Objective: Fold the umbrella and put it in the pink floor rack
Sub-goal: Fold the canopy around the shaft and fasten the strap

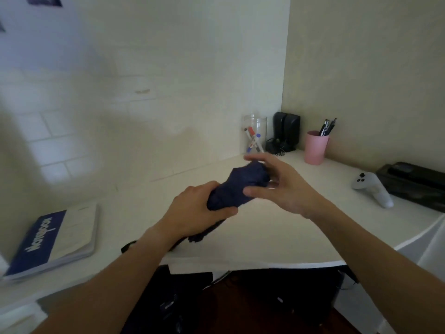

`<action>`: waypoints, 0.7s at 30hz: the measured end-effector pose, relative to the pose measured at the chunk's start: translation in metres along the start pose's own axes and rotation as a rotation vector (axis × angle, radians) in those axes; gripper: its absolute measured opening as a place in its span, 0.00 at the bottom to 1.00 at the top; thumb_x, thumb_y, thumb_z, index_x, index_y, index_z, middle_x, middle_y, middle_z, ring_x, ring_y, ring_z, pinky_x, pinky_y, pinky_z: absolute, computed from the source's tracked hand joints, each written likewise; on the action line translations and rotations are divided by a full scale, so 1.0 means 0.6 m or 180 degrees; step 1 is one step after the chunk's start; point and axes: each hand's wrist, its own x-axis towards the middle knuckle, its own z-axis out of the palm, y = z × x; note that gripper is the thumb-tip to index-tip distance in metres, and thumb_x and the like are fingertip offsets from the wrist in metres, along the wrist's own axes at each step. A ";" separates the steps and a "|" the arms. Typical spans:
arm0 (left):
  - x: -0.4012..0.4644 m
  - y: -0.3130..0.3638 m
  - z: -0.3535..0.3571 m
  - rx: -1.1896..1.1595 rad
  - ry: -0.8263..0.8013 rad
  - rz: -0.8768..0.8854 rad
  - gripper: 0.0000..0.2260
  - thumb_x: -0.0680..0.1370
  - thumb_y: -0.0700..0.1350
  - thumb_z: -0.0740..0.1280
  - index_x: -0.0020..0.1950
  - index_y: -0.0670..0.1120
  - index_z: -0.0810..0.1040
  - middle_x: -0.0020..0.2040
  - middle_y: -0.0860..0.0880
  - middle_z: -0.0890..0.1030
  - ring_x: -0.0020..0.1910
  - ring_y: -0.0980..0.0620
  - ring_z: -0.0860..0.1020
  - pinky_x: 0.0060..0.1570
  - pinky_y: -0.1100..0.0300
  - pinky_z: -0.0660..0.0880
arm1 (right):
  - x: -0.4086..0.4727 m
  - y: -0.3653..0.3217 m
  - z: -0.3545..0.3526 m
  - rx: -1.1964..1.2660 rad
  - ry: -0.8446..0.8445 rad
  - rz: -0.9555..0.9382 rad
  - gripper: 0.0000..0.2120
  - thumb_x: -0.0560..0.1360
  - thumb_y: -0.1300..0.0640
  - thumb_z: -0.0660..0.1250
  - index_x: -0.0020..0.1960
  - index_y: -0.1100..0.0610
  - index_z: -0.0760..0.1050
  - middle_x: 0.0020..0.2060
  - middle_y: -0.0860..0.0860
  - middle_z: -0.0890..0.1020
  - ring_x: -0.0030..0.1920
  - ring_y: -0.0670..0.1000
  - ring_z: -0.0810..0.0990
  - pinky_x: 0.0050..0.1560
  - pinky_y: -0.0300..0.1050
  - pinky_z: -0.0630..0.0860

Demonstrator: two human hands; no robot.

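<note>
A dark navy folded umbrella (237, 186) is held above the white desk (277, 237), pointing up and to the right. My left hand (195, 210) is clenched around its lower half, near the handle end, which is hidden under my wrist. My right hand (277, 184) wraps over the bunched fabric at the upper end, thumb in front and fingers behind. A dark strap (127, 245) pokes out below my left forearm. No pink floor rack is in view.
A blue and white notebook (55, 239) lies at the desk's left. At the back corner stand a clear jar of markers (255, 133), black speakers (286, 131) and a pink pen cup (316, 147). A white game controller (372, 189) and a dark case (416, 184) lie at right.
</note>
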 end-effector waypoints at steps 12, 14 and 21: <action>-0.004 0.123 -0.051 -0.3998 0.0970 -0.1061 0.14 0.73 0.50 0.76 0.55 0.44 0.84 0.50 0.46 0.88 0.49 0.47 0.86 0.45 0.55 0.81 | -0.123 -0.002 0.156 0.0964 0.0741 0.1239 0.25 0.69 0.59 0.79 0.61 0.46 0.73 0.42 0.41 0.84 0.46 0.47 0.83 0.52 0.35 0.77; -0.001 0.121 -0.084 -0.4645 0.0721 -0.0887 0.14 0.73 0.48 0.76 0.55 0.43 0.84 0.54 0.45 0.87 0.53 0.45 0.86 0.56 0.51 0.80 | -0.143 -0.012 0.142 0.1490 0.0324 0.1149 0.26 0.63 0.53 0.83 0.59 0.42 0.78 0.41 0.44 0.87 0.43 0.46 0.84 0.49 0.34 0.75; 0.008 0.141 -0.083 -0.5198 0.1385 -0.1380 0.10 0.72 0.41 0.78 0.42 0.43 0.77 0.34 0.47 0.77 0.32 0.49 0.78 0.38 0.57 0.79 | -0.156 -0.071 0.148 -0.1164 0.1320 0.0265 0.59 0.56 0.23 0.70 0.79 0.43 0.51 0.64 0.37 0.70 0.45 0.37 0.80 0.36 0.28 0.74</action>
